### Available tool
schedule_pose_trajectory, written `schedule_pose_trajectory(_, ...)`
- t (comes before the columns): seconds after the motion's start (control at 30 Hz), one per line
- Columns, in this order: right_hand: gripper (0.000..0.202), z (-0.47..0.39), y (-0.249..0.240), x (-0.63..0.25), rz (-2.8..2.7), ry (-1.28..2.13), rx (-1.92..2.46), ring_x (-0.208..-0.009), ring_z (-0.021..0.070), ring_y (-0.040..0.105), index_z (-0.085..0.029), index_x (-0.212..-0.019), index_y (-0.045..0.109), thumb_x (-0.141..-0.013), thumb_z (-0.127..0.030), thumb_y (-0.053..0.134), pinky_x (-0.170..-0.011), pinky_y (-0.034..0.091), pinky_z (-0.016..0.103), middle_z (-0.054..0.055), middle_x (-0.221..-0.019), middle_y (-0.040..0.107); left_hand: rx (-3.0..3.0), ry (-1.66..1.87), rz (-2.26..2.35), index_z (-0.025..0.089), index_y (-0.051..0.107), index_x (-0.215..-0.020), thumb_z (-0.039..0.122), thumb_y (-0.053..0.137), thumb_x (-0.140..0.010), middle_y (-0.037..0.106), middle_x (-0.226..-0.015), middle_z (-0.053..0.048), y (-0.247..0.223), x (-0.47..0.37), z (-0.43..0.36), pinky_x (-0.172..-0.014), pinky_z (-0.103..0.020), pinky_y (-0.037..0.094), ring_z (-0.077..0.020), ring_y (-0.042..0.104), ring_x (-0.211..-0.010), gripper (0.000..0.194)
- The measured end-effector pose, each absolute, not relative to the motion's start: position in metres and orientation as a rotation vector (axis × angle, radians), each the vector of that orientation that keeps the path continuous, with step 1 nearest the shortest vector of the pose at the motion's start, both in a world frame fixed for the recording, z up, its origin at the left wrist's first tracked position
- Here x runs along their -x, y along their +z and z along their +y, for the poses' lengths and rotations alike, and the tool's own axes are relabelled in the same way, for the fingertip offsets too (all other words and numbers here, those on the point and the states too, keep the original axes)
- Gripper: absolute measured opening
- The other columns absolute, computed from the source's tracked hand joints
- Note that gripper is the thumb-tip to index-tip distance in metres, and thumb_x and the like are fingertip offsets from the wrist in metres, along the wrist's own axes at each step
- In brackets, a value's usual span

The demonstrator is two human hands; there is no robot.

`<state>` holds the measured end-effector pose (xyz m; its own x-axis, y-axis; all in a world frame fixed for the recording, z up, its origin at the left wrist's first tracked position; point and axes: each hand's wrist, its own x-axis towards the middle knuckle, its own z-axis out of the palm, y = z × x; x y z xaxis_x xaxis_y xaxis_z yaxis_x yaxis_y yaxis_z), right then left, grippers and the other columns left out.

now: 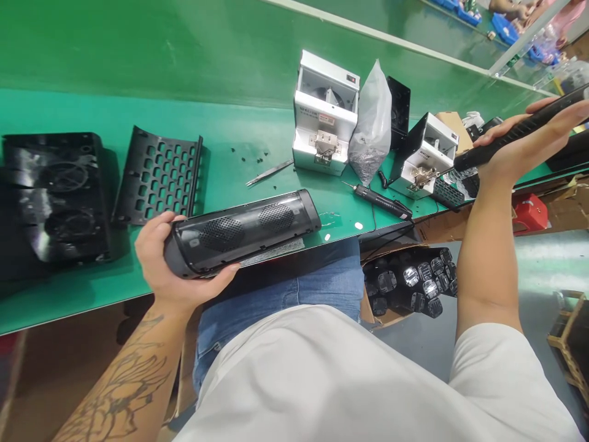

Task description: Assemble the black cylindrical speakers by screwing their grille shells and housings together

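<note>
Above the front edge of the green worktop (230, 132), I'm clasping a black speaker casing (243, 230) in my left hand (161, 270) while my right hand (519, 147) is gripping an electric screwdriver (469, 158) at a screw feeder (426, 144), the casing looking mostly assembled, some fastening seemingly remaining.

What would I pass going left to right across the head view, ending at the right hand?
Black casing, perforated black panel, tweezers, first silver machine, translucent plastic bag, second silver machine, right hand holding a long black tool.
</note>
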<state>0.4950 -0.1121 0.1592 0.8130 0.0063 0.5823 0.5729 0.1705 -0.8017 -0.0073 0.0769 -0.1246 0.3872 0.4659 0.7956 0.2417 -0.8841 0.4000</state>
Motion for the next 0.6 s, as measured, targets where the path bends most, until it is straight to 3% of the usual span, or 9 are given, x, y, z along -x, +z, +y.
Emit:
schedule_pose_trajectory(0.13, 0.091, -0.111, 0.161, -0.495, -0.545, -0.451, 1.398, -0.038, 0.013, 0.047, -0.024, -0.087, 0.039, -0.099, -0.094, -0.017, -0.04, 0.026, 0.023, -0.006, -0.05, 0.039, -2.346, 1.486, 0.65, 0.021, 0.046, -0.152, 0.078, 0.092, -0.03, 0.062, -0.147, -0.02, -0.124, 0.006, 0.076, -0.11, -0.068, 0.06, -0.0445, 0.067, -0.128, 0.142)
schedule_pose_trajectory(0.3, 0.09, -0.114, 0.156, -0.495, -0.539, -0.498, 1.342, -0.035, 0.0121, 0.044, -0.024, -0.085, 0.038, -0.099, -0.097, -0.012, -0.037, 0.022, 0.023, -0.008, -0.046, 0.035, -2.238, 1.335, 0.827, 0.023, 0.046, -0.142, 0.078, 0.094, -0.029, 0.064, -0.145, -0.019, -0.121, 0.007, 0.074, -0.118, -0.071, 0.053, -0.0453, 0.064, -0.133, 0.135)
schedule_pose_trajectory(0.5, 0.079, -0.121, 0.156, -0.48, -0.483, -0.398, 1.34, -0.035, 0.0089, 0.044, -0.023, -0.092, 0.041, -0.11, -0.082, -0.008, -0.038, 0.024, 0.021, -0.011, -0.05, 0.033, -2.327, 1.317, 0.816, 0.023, 0.04, -0.147, 0.079, 0.093, -0.034, 0.061, -0.148, -0.02, -0.123, 0.005, 0.073, -0.121, -0.072, 0.049, -0.0462, 0.065, -0.134, 0.137)
schedule_pose_trajectory(0.6, 0.079, -0.13, 0.175, -0.45, -0.462, -0.381, 1.31, -0.037, 0.008, 0.044, -0.023, -0.097, 0.042, -0.11, -0.081, -0.01, -0.038, 0.027, 0.021, -0.011, -0.052, 0.03, -2.392, 1.354, 0.73, 0.022, 0.037, -0.155, 0.08, 0.094, -0.041, 0.058, -0.154, -0.021, -0.122, 0.004, 0.071, -0.122, -0.071, 0.049, -0.0461, 0.063, -0.139, 0.14)
